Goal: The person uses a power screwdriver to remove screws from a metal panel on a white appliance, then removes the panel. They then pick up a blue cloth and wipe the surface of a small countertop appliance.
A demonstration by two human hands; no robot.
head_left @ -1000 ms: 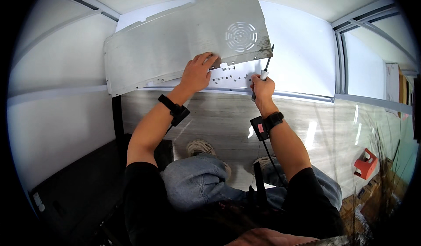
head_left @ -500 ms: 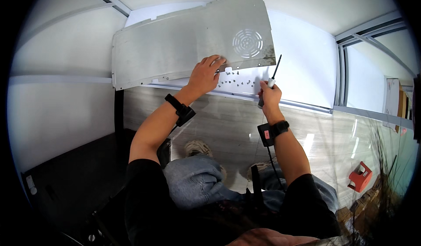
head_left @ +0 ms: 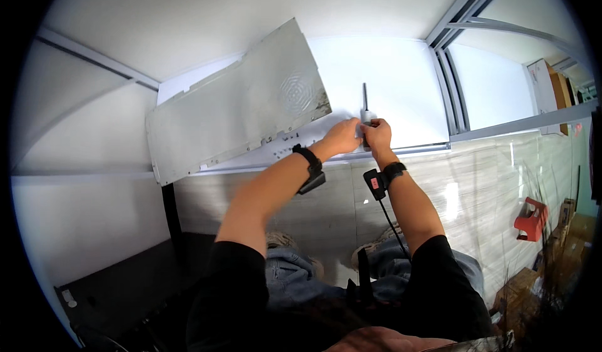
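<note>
A screwdriver (head_left: 365,101) with a dark shaft and a light handle stands out from my right hand (head_left: 379,135), pointing away from me. That hand is closed around the handle. Right beside it, my left hand (head_left: 342,136) is closed, its fingertips meeting the handle; what they pinch, if anything, is hidden. To the left lies a large grey sheet-metal panel (head_left: 232,98) with a round slotted vent and small holes along its edges. Several small screws (head_left: 286,149) are scattered between the panel's near edge and my left wrist.
The panel and screws lie on a white shelf (head_left: 401,76) framed by grey metal rails (head_left: 446,82). Cartons (head_left: 557,91) stand beyond the right-hand frame. On the tiled floor at the right is a red stool (head_left: 532,219). A black surface (head_left: 132,277) fills the lower left.
My left hand has come off the panel and moved right to meet my right hand at the screwdriver. The screwdriver now points more straight ahead. The whole view has shifted.
</note>
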